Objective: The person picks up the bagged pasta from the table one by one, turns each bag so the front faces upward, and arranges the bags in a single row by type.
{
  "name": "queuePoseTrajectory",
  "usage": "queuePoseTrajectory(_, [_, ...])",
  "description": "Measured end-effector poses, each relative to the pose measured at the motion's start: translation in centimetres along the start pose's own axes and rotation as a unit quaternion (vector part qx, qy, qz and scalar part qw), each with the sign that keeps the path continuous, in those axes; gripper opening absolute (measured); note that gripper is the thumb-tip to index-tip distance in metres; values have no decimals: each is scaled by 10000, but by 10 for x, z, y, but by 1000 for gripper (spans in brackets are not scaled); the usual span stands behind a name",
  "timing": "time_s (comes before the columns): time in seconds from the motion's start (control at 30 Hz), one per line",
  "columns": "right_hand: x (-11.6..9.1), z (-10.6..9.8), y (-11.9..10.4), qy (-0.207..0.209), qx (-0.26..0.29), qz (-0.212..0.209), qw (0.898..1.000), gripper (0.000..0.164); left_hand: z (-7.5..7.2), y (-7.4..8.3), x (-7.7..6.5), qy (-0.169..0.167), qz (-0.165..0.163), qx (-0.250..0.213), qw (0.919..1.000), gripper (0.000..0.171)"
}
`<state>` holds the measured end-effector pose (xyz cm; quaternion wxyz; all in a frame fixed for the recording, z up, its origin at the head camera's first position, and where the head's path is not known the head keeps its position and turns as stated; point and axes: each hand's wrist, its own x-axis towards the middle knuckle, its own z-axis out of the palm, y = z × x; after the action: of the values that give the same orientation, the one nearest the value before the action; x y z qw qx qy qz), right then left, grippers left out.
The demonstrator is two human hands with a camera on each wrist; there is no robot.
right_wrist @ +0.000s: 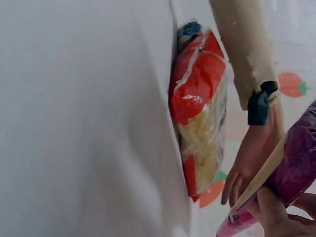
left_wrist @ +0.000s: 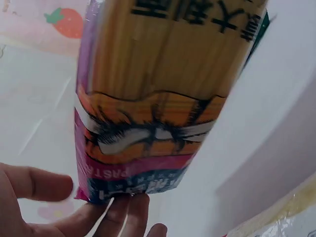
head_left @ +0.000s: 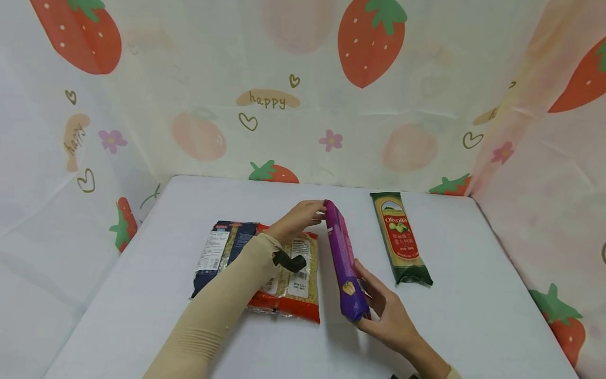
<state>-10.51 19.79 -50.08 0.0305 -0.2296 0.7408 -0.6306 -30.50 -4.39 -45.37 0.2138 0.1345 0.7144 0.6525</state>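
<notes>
A purple packet of long pasta (head_left: 337, 258) is held tilted up on its narrow side above the white table. Its near end is gripped by my right hand (head_left: 390, 318), thumb and fingers on opposite faces. At the far end, my left hand (head_left: 297, 220) touches the packet with its fingertips. The left wrist view shows the packet's clear window (left_wrist: 163, 59) with yellow strands; the thumb (left_wrist: 49, 184) lies just beside the corner, apart from the fingers. In the right wrist view, the left hand (right_wrist: 256, 153) is partly hidden behind the packet.
Under my left forearm lie a red-ended clear bag of pasta (head_left: 307, 305) and a dark blue pasta bag (head_left: 215, 255). To the right rests a green and gold Olivoila spaghetti packet (head_left: 401, 237). Strawberry-print cloth (head_left: 303, 142) surrounds the white table (head_left: 473, 316).
</notes>
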Motion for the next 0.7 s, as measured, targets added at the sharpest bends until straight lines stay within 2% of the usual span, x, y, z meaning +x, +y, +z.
queuePoseTrajectory(0.13, [2,0,-3,122,263,159,9995,97,0,-1,1,52,-14,-81,10000,52])
queuePoseTrajectory(0.37, [2,0,-10,355,659,425,9963,85,-4,-8,-1,-28,28,334,9994,54])
queuePoseTrajectory(0.47, [1,1,-14,560,940,513,9927,83,-5,-9,-4,-98,-146,404,9990,57])
queuePoseTrajectory(0.7, [0,4,-19,1034,1706,725,9772,78,-8,-5,-10,-511,-553,17,9972,69])
